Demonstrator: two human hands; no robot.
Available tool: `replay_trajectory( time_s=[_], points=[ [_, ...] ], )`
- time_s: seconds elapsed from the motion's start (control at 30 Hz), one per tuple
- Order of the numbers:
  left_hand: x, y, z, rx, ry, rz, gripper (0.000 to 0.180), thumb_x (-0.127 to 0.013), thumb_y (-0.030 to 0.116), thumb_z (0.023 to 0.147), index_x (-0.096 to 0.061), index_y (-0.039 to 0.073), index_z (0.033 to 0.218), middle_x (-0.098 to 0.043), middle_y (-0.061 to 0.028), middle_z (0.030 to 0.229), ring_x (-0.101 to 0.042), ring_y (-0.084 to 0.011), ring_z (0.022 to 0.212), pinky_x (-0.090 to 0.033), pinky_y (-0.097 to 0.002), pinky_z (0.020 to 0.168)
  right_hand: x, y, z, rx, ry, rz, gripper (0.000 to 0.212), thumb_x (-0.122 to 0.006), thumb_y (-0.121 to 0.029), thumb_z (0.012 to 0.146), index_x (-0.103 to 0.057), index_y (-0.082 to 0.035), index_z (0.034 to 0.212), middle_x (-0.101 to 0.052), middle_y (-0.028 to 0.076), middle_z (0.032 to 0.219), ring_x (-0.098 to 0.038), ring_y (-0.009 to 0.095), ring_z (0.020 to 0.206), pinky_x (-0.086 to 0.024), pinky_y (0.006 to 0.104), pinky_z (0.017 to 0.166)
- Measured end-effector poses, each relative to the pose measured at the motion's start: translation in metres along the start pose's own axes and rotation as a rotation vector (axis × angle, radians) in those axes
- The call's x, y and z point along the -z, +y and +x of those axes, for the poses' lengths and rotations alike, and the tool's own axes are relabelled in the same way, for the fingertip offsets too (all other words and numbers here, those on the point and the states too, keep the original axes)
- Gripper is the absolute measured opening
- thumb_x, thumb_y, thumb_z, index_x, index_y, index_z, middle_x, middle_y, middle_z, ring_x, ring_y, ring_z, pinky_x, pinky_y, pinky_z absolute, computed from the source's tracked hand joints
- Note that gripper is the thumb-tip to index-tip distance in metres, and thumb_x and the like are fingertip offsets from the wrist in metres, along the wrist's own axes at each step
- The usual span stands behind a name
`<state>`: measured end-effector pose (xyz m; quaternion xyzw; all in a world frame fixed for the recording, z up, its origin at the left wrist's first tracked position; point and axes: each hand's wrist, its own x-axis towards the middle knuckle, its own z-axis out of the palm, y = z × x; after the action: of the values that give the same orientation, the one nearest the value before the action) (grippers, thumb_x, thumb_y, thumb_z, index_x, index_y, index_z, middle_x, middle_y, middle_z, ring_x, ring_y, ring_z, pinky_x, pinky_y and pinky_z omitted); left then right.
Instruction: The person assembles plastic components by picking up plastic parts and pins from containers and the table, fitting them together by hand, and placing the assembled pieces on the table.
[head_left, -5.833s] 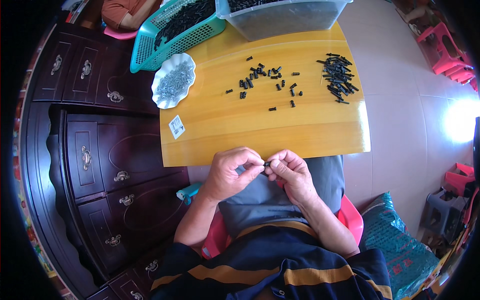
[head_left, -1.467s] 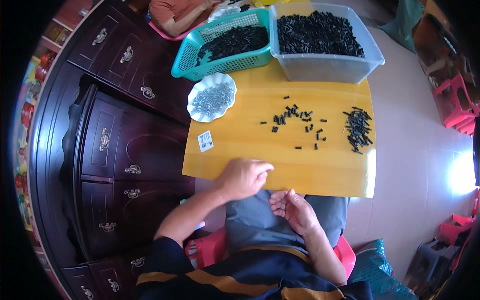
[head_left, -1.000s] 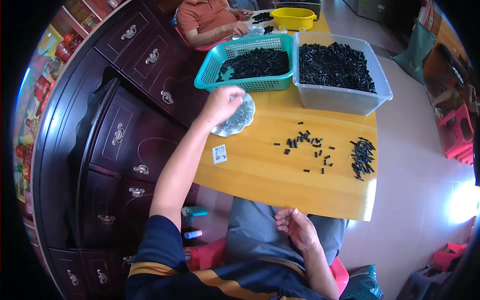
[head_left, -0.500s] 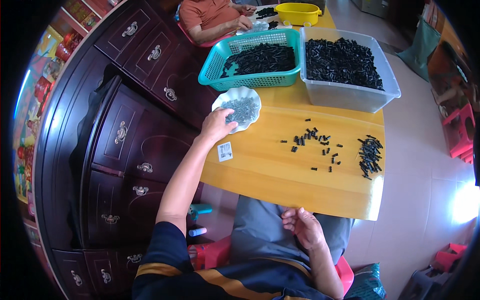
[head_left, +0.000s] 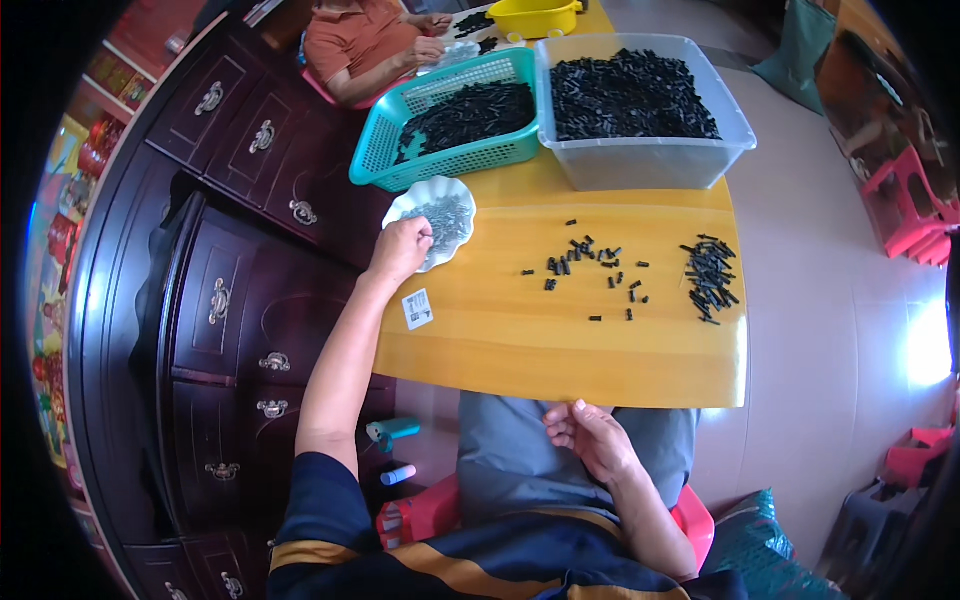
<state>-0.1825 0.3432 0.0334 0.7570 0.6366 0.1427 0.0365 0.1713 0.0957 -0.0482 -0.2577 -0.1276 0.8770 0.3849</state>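
Observation:
At the left of the table stands a white scalloped bowl holding many small silvery metal pieces, too fine to name surely. My left hand is at its near-left rim, fingers curled together; whatever they pinch is hidden. Just off the table's front edge, above my lap, my right hand hangs with loosely bent fingers apart and nothing visible in them. Short black pieces lie scattered on the middle of the table. A heap of longer black pieces lies near the right edge.
A green basket and a clear plastic bin, both with black pieces, stand at the back. Beyond sits another person near a yellow tub. A small white card lies left; dark drawers flank the table.
My left hand's fingers, spread over the metal pieces before, have drawn together and pulled back toward the bowl's rim. My right hand stays by the table edge. The whole view has shifted.

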Motion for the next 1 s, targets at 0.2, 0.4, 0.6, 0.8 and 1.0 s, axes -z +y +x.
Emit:
replay_trajectory(
  time_s=[0.2,0.4,0.6,0.8,1.0],
  points=[
    [0.000,0.000,0.001,-0.055,0.017,0.008,0.004,-0.066,0.007,0.081,-0.065,0.005,0.083,-0.069,-0.0164,0.079,-0.068,-0.0362,0.076,-0.054,-0.0448,0.066,0.000,0.000,0.000,-0.012,-0.006,-0.003,0.040,-0.044,-0.034,0.107,-0.065,-0.001,0.113,-0.069,0.007,0.108,-0.064,0.013,0.095,-0.051,0.0272,0.086],
    [0.005,-0.002,-0.001,-0.010,0.063,-0.063,0.007,-0.067,0.004,0.078,-0.066,0.005,0.084,-0.068,-0.0159,0.077,-0.069,-0.0326,0.070,-0.054,-0.0395,0.062,-0.002,-0.002,0.000,-0.024,-0.005,-0.029,0.041,-0.044,-0.035,0.107,-0.066,-0.002,0.113,-0.069,0.006,0.108,-0.063,0.012,0.096,-0.050,0.0263,0.086],
    [0.018,0.043,-0.005,-0.017,0.066,-0.268,0.007,-0.070,0.001,0.081,-0.067,0.001,0.087,-0.069,-0.0087,0.071,-0.068,-0.0135,0.063,-0.053,-0.0270,0.059,0.002,0.001,0.002,-0.013,-0.029,-0.028,0.040,-0.044,-0.037,0.107,-0.066,-0.004,0.113,-0.068,0.004,0.109,-0.063,0.011,0.096,-0.050,0.0262,0.086],
    [0.004,0.139,-0.022,-0.210,-0.096,-0.475,0.006,-0.068,0.001,0.083,-0.065,0.000,0.087,-0.069,-0.0091,0.075,-0.067,-0.0152,0.065,-0.052,-0.0280,0.060,-0.001,-0.001,0.000,-0.002,-0.022,-0.034,0.041,-0.044,-0.038,0.106,-0.066,-0.004,0.113,-0.068,0.004,0.109,-0.063,0.011,0.097,-0.050,0.0264,0.086],
    [-0.035,0.191,-0.026,-0.337,-0.146,-0.492,0.005,-0.067,0.004,0.081,-0.063,0.002,0.082,-0.065,-0.0135,0.075,-0.065,-0.0298,0.066,-0.053,-0.0383,0.062,-0.004,-0.002,0.000,-0.016,-0.002,-0.044,0.041,-0.045,-0.038,0.106,-0.066,-0.004,0.113,-0.069,0.005,0.109,-0.063,0.012,0.096,-0.049,0.0268,0.086]
  ],
)
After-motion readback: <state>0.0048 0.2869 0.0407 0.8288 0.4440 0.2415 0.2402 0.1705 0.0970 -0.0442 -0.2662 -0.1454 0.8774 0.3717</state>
